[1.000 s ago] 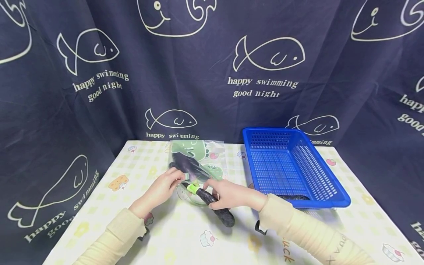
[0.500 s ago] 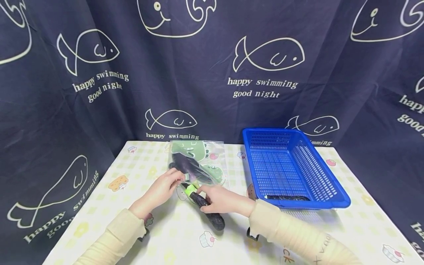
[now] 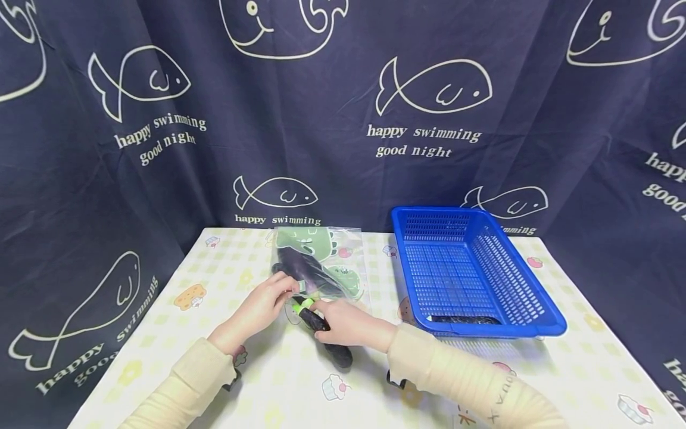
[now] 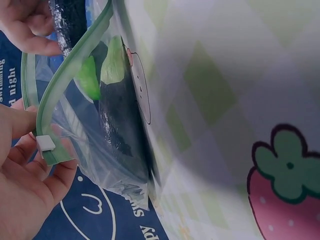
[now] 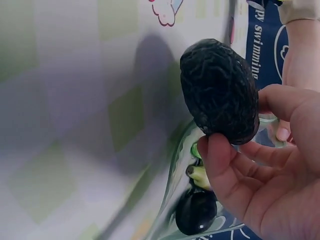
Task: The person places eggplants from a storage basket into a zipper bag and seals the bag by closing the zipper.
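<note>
Pinching the green zip edge of the clear bag (image 3: 321, 262), the left hand (image 3: 261, 310) held its mouth open on the checked tablecloth (image 3: 177, 357). Just right, the right hand (image 3: 343, 325) clasped a dark eggplant (image 3: 321, 333), green tip at the mouth. Farther right sat a blue basket (image 3: 530, 298).

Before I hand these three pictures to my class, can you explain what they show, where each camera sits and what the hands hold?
No machine here: a person's two bare hands work at a table. One camera sits on the head, one on each wrist. The left hand pinches the mouth of a clear zip bag that already has one eggplant inside. The right hand grips a second dark eggplant, its green stem end at the bag's opening. A blue basket stands to the right.
</note>
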The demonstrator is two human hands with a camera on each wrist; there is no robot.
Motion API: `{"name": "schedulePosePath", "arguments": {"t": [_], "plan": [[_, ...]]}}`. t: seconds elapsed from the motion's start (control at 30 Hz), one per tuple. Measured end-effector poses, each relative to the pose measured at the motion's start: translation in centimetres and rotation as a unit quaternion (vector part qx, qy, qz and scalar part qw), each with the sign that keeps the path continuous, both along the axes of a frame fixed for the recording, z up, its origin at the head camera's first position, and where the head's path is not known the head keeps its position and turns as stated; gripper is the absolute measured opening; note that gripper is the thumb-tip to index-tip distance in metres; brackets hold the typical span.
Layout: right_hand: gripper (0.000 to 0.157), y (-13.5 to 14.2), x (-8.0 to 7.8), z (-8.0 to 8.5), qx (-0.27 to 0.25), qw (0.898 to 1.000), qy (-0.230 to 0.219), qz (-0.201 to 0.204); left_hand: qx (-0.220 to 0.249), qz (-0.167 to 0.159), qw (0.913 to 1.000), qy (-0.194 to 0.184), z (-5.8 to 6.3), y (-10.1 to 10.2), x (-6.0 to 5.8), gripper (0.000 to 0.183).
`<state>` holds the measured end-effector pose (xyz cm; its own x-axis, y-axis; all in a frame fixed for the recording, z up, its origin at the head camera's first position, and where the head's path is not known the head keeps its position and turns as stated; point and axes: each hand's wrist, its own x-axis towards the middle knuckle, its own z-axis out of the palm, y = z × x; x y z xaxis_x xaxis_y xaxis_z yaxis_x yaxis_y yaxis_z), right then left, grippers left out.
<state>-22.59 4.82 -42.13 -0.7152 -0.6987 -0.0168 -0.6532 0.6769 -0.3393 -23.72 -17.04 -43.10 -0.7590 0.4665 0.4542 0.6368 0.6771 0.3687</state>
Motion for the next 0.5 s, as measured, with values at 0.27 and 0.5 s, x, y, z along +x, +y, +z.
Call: {"name": "schedulePosePath", "arguments": {"t": [0.27, 0.5], "plan": [[0.049, -0.53, -0.31, -0.64, 0.022, 0.999, 0.044, 0.001, 0.003, 0.0, 1.0, 0.001, 0.05, 0.06, -0.03, 0.018], [0.045, -1.07, -0.28, -0.96, 0.038, 0.996, 0.077, -0.002, 0.002, -0.001, 1.0, 0.002, -0.12, 0.05, -0.06, 0.017]]}}
